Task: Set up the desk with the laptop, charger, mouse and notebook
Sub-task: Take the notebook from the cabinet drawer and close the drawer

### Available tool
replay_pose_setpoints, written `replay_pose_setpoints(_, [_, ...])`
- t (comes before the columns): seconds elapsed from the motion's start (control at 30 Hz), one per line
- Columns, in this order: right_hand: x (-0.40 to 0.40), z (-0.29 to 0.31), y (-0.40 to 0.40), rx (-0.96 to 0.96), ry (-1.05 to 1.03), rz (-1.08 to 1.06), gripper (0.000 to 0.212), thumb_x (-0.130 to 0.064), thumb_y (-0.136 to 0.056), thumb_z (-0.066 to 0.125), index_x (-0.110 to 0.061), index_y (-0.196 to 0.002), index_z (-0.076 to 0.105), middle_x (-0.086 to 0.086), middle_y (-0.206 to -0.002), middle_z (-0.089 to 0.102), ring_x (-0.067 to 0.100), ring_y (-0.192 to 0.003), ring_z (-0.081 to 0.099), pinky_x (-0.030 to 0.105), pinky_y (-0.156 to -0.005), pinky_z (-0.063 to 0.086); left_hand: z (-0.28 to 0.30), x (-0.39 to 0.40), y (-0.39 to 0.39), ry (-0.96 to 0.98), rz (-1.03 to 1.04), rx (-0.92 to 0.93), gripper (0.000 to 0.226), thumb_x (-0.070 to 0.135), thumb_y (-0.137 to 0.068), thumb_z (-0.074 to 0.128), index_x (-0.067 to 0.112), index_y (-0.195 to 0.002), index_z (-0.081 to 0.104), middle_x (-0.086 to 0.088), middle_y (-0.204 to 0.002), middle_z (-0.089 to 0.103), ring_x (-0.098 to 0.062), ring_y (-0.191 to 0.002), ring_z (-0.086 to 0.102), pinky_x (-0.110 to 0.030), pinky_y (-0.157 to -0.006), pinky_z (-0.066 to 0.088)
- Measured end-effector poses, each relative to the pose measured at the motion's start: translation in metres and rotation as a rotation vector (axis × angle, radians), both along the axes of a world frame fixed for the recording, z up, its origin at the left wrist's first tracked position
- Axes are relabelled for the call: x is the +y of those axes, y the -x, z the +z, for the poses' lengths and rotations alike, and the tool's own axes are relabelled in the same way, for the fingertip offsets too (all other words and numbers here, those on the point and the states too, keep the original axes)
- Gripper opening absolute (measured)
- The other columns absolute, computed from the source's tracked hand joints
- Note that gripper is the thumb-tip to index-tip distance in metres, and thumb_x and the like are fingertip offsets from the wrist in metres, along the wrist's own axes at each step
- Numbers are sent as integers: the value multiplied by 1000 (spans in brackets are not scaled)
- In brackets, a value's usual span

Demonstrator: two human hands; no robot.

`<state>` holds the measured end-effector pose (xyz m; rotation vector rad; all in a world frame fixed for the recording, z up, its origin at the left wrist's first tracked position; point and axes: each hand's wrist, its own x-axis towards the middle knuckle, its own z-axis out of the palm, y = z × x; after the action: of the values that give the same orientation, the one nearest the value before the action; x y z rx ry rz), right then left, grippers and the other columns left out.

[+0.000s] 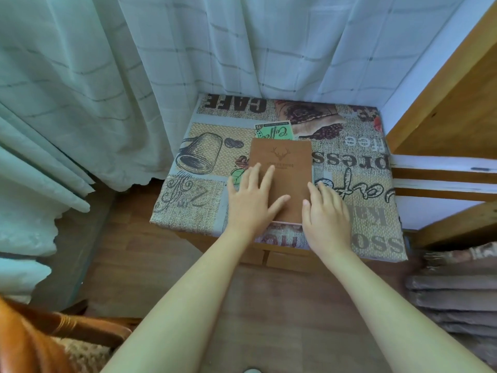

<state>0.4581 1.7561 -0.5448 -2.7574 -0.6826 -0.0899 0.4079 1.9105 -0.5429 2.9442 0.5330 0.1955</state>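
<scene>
Item: flat brown leather-look notebook (282, 168), rectangular, with a stag's head stamped near its far edge and a line of small lettering below it, too small to be read. It is laid flat and closed on the small desk covered with a coffee-themed printed burlap-pattern cloth (363, 224). It is placed around the middle of the desk top, its near edge close to the near edge of the desk, its long sides running roughly front to back. A thin pale strip is seen along its near edge.

Left hand (248, 203): laid palm down on the near left part of the notebook cover, fingers (266, 176) spread and extended flat, the thumb stretched across the cover toward the right; the outer fingers are rested over the notebook's left edge onto the cloth.

Right hand (326, 214): laid palm down at the notebook's near right corner, fingers slightly parted and lightly curved, the thumb set against the cover. Nothing is pinched by either hand.

Surroundings: white checked sheer curtains (215, 49) are hung behind the far and left edges of the desk; a wooden frame (443, 103) is stood at the right edge; a wooden plank floor (269, 305) is seen below the near edge.
</scene>
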Motion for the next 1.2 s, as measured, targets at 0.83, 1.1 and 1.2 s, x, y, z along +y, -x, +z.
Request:
replay_pose_setpoints(0.83, [27,2,-22,345,-388,-220,40,-14,-86,61,-13,-126,56,8,-132,47,27,-122,44,37,-104,36,-1,11,-9,317,110,22,92,69,-80,54,25,-152,17,-18,-155,20,-31,-141,19,-46,-110,21])
replay_pose_setpoints(1.1, [16,-1,-31,427,-620,-256,24,-3,-86,61,-11,-108,67,5,-122,55,24,-109,55,41,-98,44,9,4,-8,719,165,-154,96,37,-66,85,18,-147,37,-8,-155,17,-19,-142,21,-27,-111,25])
replay_pose_setpoints(1.2, [14,-3,-29,427,-704,-293,23,0,-85,62,-8,-106,68,4,-122,57,23,-108,57,44,-96,47,10,2,-9,712,158,-204,95,32,-64,88,14,-145,40,-3,-156,17,-15,-144,18,-26,-113,22])
